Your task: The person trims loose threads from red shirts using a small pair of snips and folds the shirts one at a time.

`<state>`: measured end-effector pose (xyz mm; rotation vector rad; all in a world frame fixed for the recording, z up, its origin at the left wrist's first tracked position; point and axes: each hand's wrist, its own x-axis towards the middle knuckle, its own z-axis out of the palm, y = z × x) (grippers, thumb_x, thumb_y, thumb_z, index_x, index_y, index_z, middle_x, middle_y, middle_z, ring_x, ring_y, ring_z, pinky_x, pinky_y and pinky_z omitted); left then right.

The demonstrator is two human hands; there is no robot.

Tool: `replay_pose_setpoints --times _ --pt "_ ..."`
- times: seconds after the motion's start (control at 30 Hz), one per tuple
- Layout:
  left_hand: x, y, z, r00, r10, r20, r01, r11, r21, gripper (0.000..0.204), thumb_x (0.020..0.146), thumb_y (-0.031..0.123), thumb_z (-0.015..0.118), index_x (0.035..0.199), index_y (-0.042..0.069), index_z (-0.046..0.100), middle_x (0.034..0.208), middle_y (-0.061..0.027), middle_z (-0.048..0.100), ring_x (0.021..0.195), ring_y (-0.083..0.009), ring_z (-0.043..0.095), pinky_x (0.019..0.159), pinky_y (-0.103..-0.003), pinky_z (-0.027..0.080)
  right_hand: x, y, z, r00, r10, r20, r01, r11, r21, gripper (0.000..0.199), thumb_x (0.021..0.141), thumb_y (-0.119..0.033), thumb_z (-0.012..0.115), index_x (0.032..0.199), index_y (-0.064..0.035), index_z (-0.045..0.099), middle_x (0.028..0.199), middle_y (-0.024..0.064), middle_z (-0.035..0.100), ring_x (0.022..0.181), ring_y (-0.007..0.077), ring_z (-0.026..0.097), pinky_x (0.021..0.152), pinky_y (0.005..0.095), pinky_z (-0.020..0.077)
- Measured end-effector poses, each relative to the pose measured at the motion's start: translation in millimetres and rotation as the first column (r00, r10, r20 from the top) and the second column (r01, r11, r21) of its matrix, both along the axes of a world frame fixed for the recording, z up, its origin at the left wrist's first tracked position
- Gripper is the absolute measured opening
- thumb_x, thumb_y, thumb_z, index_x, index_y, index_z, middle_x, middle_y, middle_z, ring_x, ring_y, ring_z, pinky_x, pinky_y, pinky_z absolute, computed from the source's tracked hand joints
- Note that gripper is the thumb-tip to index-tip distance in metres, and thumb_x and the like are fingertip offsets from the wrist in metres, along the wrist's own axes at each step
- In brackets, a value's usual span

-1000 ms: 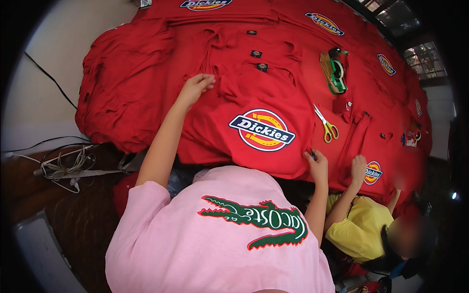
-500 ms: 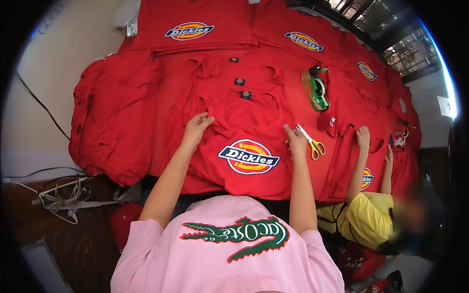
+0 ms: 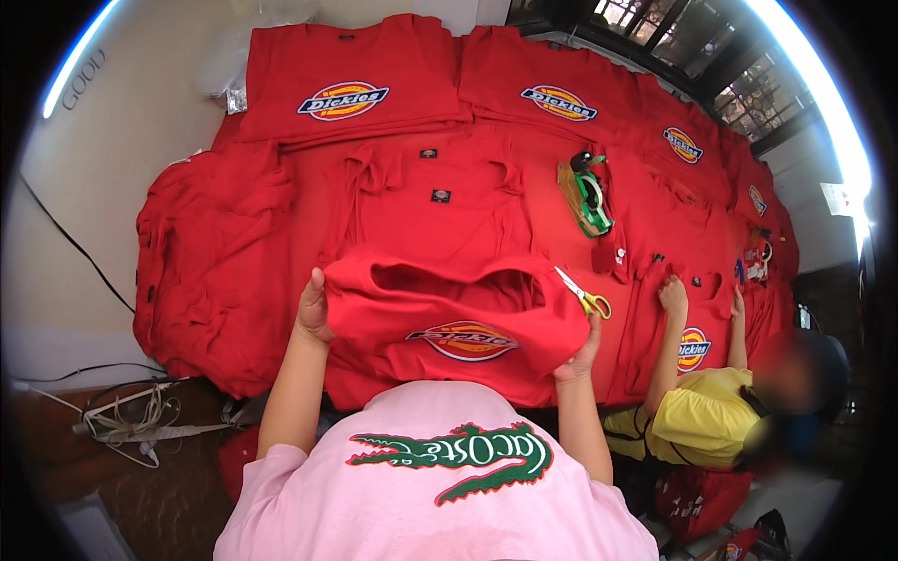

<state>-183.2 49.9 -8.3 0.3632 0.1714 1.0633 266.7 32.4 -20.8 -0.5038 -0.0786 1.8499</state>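
Observation:
A red T-shirt [image 3: 393, 321] with an oval logo on its front is held up by its two sides, its neck opening gaping toward the far side. My left hand [image 3: 315, 307] is closed on its left edge, thumb upward. On the right edge, my right hand [image 3: 580, 351] grips the cloth, part of its fingers hidden. Yellow-handled scissors [image 3: 597, 305] lie on the red cloth just beyond that hand. Past the held shirt, more red T-shirts [image 3: 440, 229] lie flat with small dark neck labels showing.
A green tape dispenser [image 3: 593, 201] lies farther back. Folded red shirt stacks [image 3: 346, 65] line the far side; a rumpled red heap [image 3: 215, 271] is at left. At right, a co-worker in yellow [image 3: 702, 411] handles another shirt. Cables [image 3: 140, 411] hang at lower left.
The shirt's upper part has been raised off the pile and tilted, so its neck opens. My hands have moved apart and nearer to me. The co-worker's left-side hand has curled.

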Motion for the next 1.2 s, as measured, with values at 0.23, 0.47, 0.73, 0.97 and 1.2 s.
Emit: replay_pose_setpoints --times 0.23,0.47,0.73,0.97,1.2 --pt "32 34 24 0.98 -0.032 0.198 0.073 0.977 -0.202 0.083 0.104 0.061 0.047 0.149 -0.009 0.045 0.15 -0.0246 0.054 0.14 -0.0365 0.052 0.12 -0.05 0.038 -68 39 -4 0.98 0.165 -0.113 -0.163 0.986 0.028 0.054 0.105 -0.046 0.055 0.141 -0.0067 0.057 0.129 0.0177 0.069 0.111 0.0311 0.07 0.098 0.0479 0.057" --pt "-12 29 100 0.996 0.034 0.082 -0.055 0.959 0.278 0.085 0.105 0.063 0.042 0.137 -0.014 0.055 0.138 -0.0386 0.056 0.129 -0.0478 0.058 0.111 -0.05 0.048 -13 92 86 0.75 -0.136 0.647 0.124 0.99 0.065 0.024 0.102 -0.025 0.064 0.116 -0.0053 0.066 0.101 0.0036 0.073 0.071 0.0124 0.067 0.056 0.0278 0.0522" --pt "-40 -53 187 0.723 0.637 -0.267 -0.255 0.606 0.754 0.058 0.103 0.043 0.055 0.12 -0.011 0.067 0.12 -0.0273 0.07 0.098 -0.0293 0.071 0.088 -0.035 0.057 28 -5 168 0.856 -0.486 0.177 0.39 0.832 0.394 0.042 0.088 -0.022 0.083 0.118 -0.0025 0.062 0.084 -0.0017 0.07 0.055 0.0048 0.06 0.043 0.0233 0.0436" --pt "-78 -90 214 0.705 0.708 -0.041 -0.246 0.298 0.922 0.046 0.104 0.033 0.055 0.128 -0.005 0.062 0.128 -0.0196 0.064 0.11 -0.0242 0.063 0.096 -0.035 0.051 84 -21 218 0.979 -0.162 0.128 -0.08 0.276 0.958 0.028 0.091 -0.024 0.077 0.107 -0.0037 0.067 0.087 -0.0008 0.065 0.07 0.0105 0.061 0.063 0.0271 0.0461" --pt "-109 39 199 -0.274 0.948 -0.165 -0.286 0.083 0.955 0.042 0.106 0.026 0.053 0.139 0.001 0.055 0.142 -0.0125 0.057 0.126 -0.0195 0.055 0.107 -0.036 0.045 44 91 209 0.645 -0.657 0.391 0.07 0.56 0.825 0.027 0.105 -0.029 0.059 0.116 -0.0062 0.07 0.11 0.004 0.071 0.099 0.0144 0.067 0.091 0.0323 0.0507"
